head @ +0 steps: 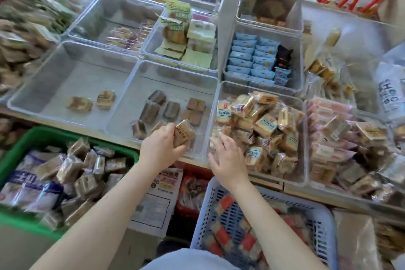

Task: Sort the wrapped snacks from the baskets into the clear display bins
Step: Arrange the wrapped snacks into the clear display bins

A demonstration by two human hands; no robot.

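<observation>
**Brown snack held over the middle bin**

Nearest the person, a white lattice basket [324, 221] holds red and pale wrapped squares; to its left, a green basket [22, 138] is piled with brown wrapped snacks and larger white-and-blue bags; between the two baskets lies a printed carton [157, 201].

The left hand [161, 149] curls its fingers and thumb round one brown wrapped snack [184, 135], holding it over the near edge of the middle clear bin [175, 76], where about eight similar brown packets lie scattered on the floor of the bin; the right hand [228, 160] has its fingers spread and relaxed, gripping nothing, with the fingertips at the near left corner of the heaped bin [221, 94] of yellow-labelled toast packets.

On the counter to the left, another clear bin [72, 55] holds two tan packets, well apart from its walls; to the right, a bin of pink and brown packets [328, 114] is heaped full.

Farther back, a bin of light-blue packets [252, 59] also holds a few black ones at its right side; beside it stands a bin of green-labelled cakes [177, 35]; the rows beyond are blurred.
</observation>
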